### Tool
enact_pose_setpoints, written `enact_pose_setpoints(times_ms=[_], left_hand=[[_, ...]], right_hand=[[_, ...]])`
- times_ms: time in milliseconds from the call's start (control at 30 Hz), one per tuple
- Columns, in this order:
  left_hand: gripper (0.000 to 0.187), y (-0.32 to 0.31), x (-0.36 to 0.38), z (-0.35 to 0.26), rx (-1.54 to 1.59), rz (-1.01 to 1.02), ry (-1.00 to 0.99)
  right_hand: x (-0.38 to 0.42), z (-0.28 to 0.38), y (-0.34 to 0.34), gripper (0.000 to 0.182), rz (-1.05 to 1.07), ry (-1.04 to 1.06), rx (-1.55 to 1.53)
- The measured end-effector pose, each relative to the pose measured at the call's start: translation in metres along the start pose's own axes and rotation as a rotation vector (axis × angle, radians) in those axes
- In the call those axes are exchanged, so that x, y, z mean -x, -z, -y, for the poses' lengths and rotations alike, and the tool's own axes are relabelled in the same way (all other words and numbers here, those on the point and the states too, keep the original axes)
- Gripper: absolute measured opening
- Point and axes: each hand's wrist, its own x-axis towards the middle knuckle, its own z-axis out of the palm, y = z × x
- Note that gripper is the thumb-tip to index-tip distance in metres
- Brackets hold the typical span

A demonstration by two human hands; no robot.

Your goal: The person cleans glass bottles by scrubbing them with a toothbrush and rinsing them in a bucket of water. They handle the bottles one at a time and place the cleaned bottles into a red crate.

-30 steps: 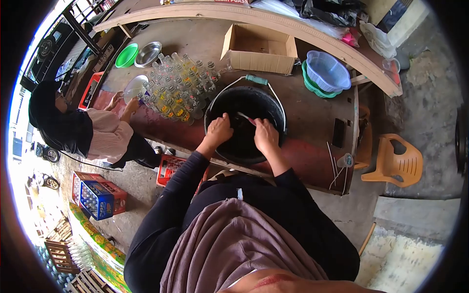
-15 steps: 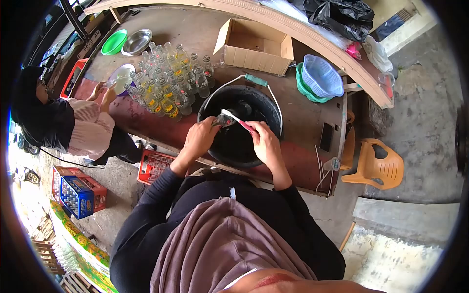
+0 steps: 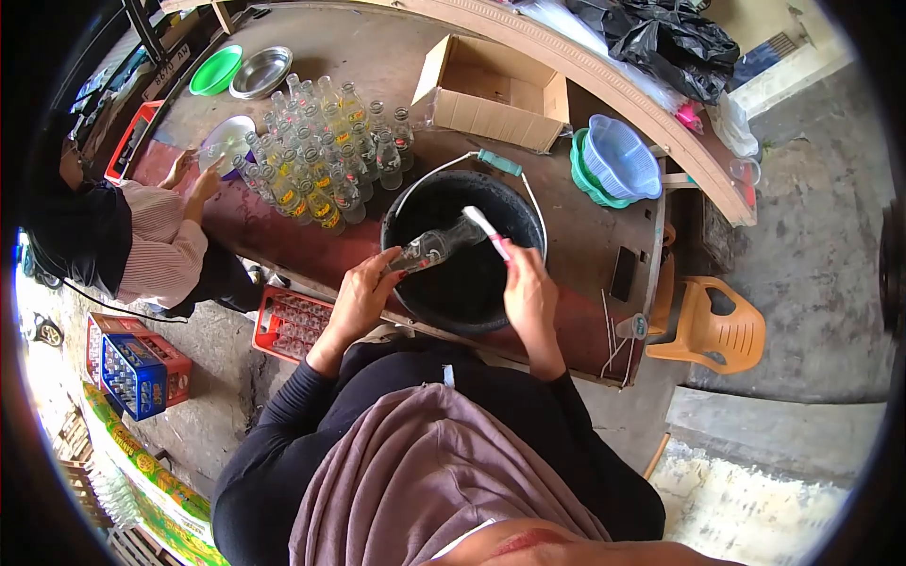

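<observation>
Over the black bucket (image 3: 408, 203) on the table, my left hand (image 3: 363, 294) grips a clear glass bottle (image 3: 429, 250) by one end, and the bottle lies tilted toward the right. Closed around the pink handle of a brush (image 3: 494, 238), my right hand (image 3: 531, 302) is at the bucket's right side. The brush's white head is beside the bottle's far end. Whether the bristles touch the glass is too small to tell. The bucket's handle, with a green grip, leans toward the back. Many glass bottles (image 3: 326, 156) stand grouped to the left of the bucket.
A cardboard box (image 3: 500, 115) and blue and green baskets (image 3: 623, 158) are behind the bucket. A phone (image 3: 624, 274) lies right. Another person (image 3: 156, 226) at left handles something by a bowl (image 3: 229, 141). A red crate (image 3: 294, 325) and an orange chair (image 3: 722, 325) stand beside the table.
The bottle has come up into clearer view, pointing right. My left hand has moved left and down, my right hand right and down, with the brush now at the bottle's far end.
</observation>
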Motion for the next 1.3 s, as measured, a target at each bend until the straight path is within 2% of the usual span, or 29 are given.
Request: enact_pose_setpoints(times_ms=[33, 67, 133, 233, 267, 333, 400, 433, 533, 567, 667, 733, 800, 867, 933, 1000, 1033, 1133, 1200, 1300], left_hand=[[0.038, -0.001, 0.0, 0.003, -0.041, -0.027, -0.117], [0.038, 0.0, 0.0, 0.005, -0.043, -0.025, -0.116], [0.042, 0.002, -0.001, -0.001, -0.21, 0.011, -0.121], [0.044, 0.003, -0.004, -0.006, -0.246, 0.0, -0.233], [0.044, 0.004, -0.006, -0.005, -0.244, 0.0, -0.237], [0.047, 0.003, -0.009, -0.005, -0.334, 0.015, -0.334], [0.048, 0.003, -0.013, -0.007, -0.358, 0.034, -0.348], [0.049, 0.002, -0.016, -0.008, -0.384, 0.04, -0.363], [0.047, -0.002, -0.023, -0.007, -0.429, 0.065, -0.341], [0.04, -0.005, -0.026, -0.005, -0.422, 0.029, -0.369], [0.034, -0.016, -0.033, -0.003, -0.415, -0.031, -0.303], [0.031, -0.023, -0.037, 0.003, -0.364, -0.045, -0.258], [0.032, -0.027, -0.041, 0.009, -0.366, -0.017, -0.239], [0.032, -0.03, -0.041, 0.009, -0.338, -0.025, -0.24], [0.031, -0.032, -0.043, 0.011, -0.308, -0.032, -0.236], [0.029, -0.032, -0.043, 0.013, -0.302, 0.028, -0.243], [0.029, -0.032, -0.042, 0.013, -0.301, 0.037, -0.24], [0.029, -0.032, -0.048, 0.013, -0.315, 0.03, -0.252], [0.031, -0.033, -0.048, 0.013, -0.348, 0.03, -0.261], [0.03, -0.036, -0.052, 0.016, -0.342, 0.013, -0.24]], right_hand=[[0.003, 0.014, 0.003, 0.029, 0.061, 0.055, -0.117], [0.009, 0.021, 0.002, 0.031, 0.156, 0.111, -0.192], [0.011, 0.024, -0.003, 0.03, 0.188, 0.118, -0.313], [-0.003, -0.001, -0.01, 0.026, 0.066, -0.045, 0.012], [-0.002, -0.011, -0.012, 0.026, 0.155, -0.119, 0.12], [0.001, 0.01, -0.009, 0.027, 0.115, -0.038, -0.059], [0.007, 0.024, -0.012, 0.028, 0.19, 0.072, -0.272], [0.006, 0.02, -0.018, 0.026, 0.16, 0.071, -0.221], [0.0, -0.017, -0.041, 0.024, 0.188, -0.047, 0.037], [-0.001, -0.029, -0.05, 0.026, 0.217, -0.106, 0.12], [-0.008, -0.012, -0.047, 0.026, 0.269, -0.075, 0.086], [-0.007, -0.003, -0.046, 0.025, 0.243, -0.005, -0.069], [-0.006, -0.012, -0.05, 0.024, 0.245, -0.008, -0.01], [-0.004, -0.035, -0.058, 0.024, 0.356, -0.105, 0.16], [-0.009, -0.022, -0.049, 0.023, 0.354, -0.13, 0.182], [-0.008, 0.0, -0.038, 0.024, 0.257, -0.03, -0.048], [-0.008, 0.007, -0.037, 0.025, 0.272, -0.01, -0.121], [-0.002, 0.003, -0.046, 0.026, 0.292, -0.018, -0.093], [-0.004, -0.006, -0.048, 0.028, 0.387, -0.096, 0.153], [-0.001, 0.0, -0.042, 0.029, 0.34, -0.112, 0.068]])
